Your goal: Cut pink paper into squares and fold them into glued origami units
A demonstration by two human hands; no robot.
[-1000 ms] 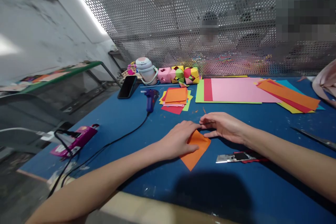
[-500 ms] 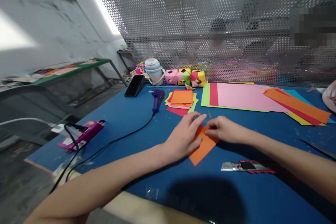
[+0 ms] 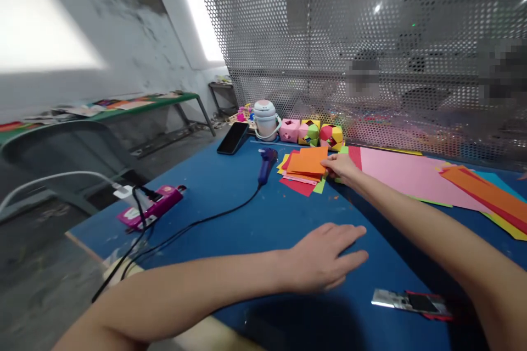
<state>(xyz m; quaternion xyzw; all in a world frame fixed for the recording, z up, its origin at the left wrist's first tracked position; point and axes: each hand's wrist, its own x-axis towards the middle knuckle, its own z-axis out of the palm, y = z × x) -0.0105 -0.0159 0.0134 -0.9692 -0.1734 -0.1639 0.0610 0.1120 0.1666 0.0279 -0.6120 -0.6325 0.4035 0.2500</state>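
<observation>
My right hand (image 3: 341, 166) reaches to the back of the blue table and pinches the edge of an orange paper square (image 3: 315, 158). That square lies over a loose stack of coloured paper squares (image 3: 298, 184) in red, yellow, pink and green. My left hand (image 3: 329, 258) rests palm down near the front of the table, fingers stretched out, holding nothing. Below my right forearm lies a utility knife (image 3: 411, 303) with a red and black body.
A glue gun (image 3: 267, 165) with a black cord lies left of the stack. Behind stand a phone (image 3: 233, 138), a white bottle (image 3: 265, 120) and paper balls (image 3: 309, 132). A purple power strip (image 3: 152, 208) sits at left; pink sheets (image 3: 399, 175) lie right. A perforated metal screen (image 3: 267, 38) closes off the back.
My right hand has carried the orange square from the table's middle back to the paper stack. My left hand has let go of it and stays near the front. The view has turned left.
</observation>
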